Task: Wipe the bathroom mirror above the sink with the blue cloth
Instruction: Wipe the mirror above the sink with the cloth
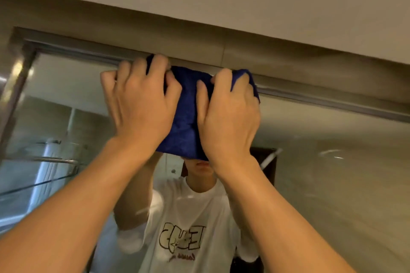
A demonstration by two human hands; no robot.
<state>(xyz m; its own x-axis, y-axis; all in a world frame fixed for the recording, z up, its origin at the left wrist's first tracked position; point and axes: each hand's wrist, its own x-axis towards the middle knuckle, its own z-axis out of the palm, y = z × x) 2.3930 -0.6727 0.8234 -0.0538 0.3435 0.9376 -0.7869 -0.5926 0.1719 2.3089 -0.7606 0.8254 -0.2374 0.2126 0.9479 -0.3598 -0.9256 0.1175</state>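
Pressing blue cloth (183, 122) against mirror (321, 184) top edge, left hand (138, 104) and right hand (228, 115) seemingly gripping it, fingers curled

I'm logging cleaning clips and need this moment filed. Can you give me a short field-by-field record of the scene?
tool: blue cloth, bunched
left hand: fingers curled, gripping the cloth's left side
right hand: fingers curled over the cloth's right side
surface: mirror, cloth held against its upper part
cloth position: at the mirror's top frame
reflection: person in white printed T-shirt
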